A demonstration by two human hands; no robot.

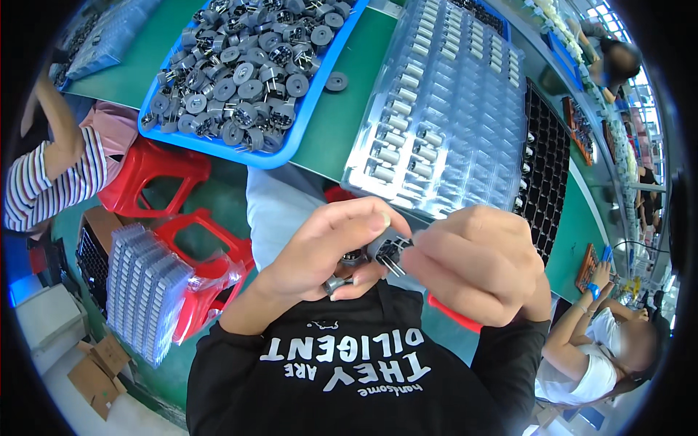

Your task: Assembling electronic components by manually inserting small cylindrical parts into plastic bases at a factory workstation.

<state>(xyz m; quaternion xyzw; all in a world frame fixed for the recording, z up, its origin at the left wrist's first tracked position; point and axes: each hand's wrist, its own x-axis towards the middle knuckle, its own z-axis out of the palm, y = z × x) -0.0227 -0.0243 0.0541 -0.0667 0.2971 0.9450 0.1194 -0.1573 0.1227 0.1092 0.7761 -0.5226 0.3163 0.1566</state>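
Observation:
My left hand (327, 240) is closed around a small grey round component (379, 247) with thin metal pins that point toward my right hand. A second metal-cased piece (336, 283) shows between its lower fingers, and another dark part is partly hidden in the palm. My right hand (480, 265) is pinched right beside the pins; whatever lies between its fingertips is hidden. Both hands are held above my lap, before the table's near edge. Beyond them lies a clear plastic blister tray (472, 160), with small silvery cylinders in part of its pockets.
A blue bin (211, 149) heaped with grey pinned components (251, 91) stands on the green table (331, 134). One loose component (337, 81) lies beside it. A black grid tray (549, 167) is at right. Red stools (156, 171) and stacked trays (142, 291) occupy the left. Co-workers sit on both sides.

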